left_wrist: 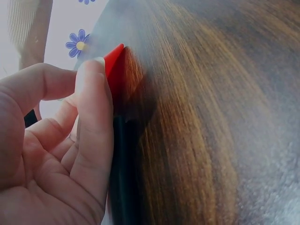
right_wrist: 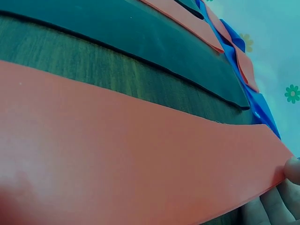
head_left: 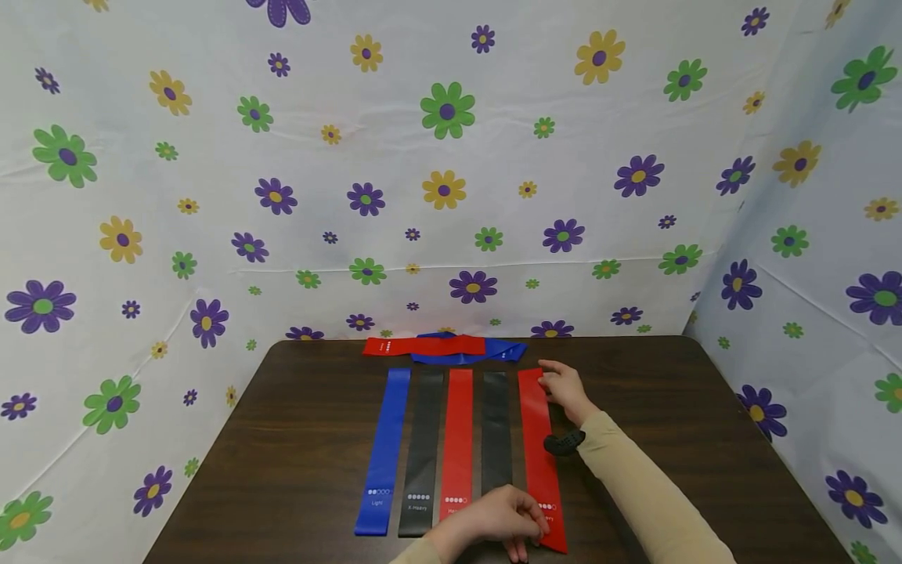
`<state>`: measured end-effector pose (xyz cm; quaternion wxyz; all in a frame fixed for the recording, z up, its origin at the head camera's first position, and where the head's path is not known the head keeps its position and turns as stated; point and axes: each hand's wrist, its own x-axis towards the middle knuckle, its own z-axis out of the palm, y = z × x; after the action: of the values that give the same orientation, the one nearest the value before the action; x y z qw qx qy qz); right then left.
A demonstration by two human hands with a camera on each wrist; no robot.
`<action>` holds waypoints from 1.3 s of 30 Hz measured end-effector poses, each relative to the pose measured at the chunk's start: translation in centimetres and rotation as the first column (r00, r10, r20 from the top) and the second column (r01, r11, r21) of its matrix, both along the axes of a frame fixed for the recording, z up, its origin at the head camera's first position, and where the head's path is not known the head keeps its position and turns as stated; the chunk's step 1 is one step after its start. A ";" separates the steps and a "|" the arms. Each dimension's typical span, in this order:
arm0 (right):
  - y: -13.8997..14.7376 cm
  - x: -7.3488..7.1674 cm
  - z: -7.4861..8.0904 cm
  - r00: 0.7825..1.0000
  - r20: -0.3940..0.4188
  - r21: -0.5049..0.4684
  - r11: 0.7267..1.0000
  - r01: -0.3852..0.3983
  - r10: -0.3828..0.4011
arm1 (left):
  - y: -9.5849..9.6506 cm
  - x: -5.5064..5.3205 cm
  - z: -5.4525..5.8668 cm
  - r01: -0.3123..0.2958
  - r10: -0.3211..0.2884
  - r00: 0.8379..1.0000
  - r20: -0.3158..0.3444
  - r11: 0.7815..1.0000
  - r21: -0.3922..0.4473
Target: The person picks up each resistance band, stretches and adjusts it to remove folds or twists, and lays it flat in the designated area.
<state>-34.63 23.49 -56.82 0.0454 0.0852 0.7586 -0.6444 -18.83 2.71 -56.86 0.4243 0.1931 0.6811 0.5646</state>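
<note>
A red resistance band (head_left: 537,439) lies lengthwise at the right end of a row of bands, its printed end toward me. At its far end my right hand (head_left: 566,390) pinches the corner, thumb on top and fingers beneath in the right wrist view. My left hand (head_left: 493,517) pinches its near end between thumb and finger; in the left wrist view a red tip (left_wrist: 116,70) juts out past the fingertips. Beside it lies a black band (head_left: 496,427), its near end hidden by my left hand.
Further left lie another red band (head_left: 460,431), a black band (head_left: 423,446) marked X-Heavy and a blue band (head_left: 384,454) marked Light. Behind the row, a red band (head_left: 423,345) lies across crumpled blue bands (head_left: 503,350) at the back edge of the brown table (head_left: 282,454). Flowered cloth (head_left: 395,313) hangs behind.
</note>
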 end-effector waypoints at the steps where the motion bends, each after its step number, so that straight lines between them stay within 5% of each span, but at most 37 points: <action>1: 0.1 -0.1 0.1 1.000 -0.007 0.000 1.000 0.004 -0.004 | 0.0 0.0 0.0 0.001 -0.001 1.000 -0.001 1.000 0.001; 8: 0.3 -0.3 0.3 0.999 -0.037 0.020 1.000 0.002 -0.001 | -0.2 -0.1 0.3 0.018 -0.019 0.999 -0.036 0.999 -0.037; 13: -0.2 -0.7 0.5 0.996 -0.092 0.155 0.988 0.010 0.005 | -0.2 0.0 0.3 -0.014 0.005 0.995 -0.100 0.997 -0.082; 22: -1.8 -1.2 0.7 0.983 -0.160 0.455 0.890 -0.012 0.095 | -0.2 0.0 0.3 -0.030 0.021 0.995 -0.097 0.995 -0.091; 30: -3.1 -1.9 0.4 0.966 -0.139 0.543 0.832 -0.110 0.219 | -0.2 -0.1 0.5 -0.011 0.011 0.998 -0.056 1.000 0.000; 39: -3.9 -2.8 0.3 0.974 -0.051 0.613 0.777 -0.145 0.223 | -1.1 -2.0 1.0 -0.087 0.095 0.991 -0.093 0.992 0.092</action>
<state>-37.45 19.56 -56.52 0.0325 -0.0185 0.9305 -0.3644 -20.78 1.62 -55.86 0.3556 0.2075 0.6837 0.6026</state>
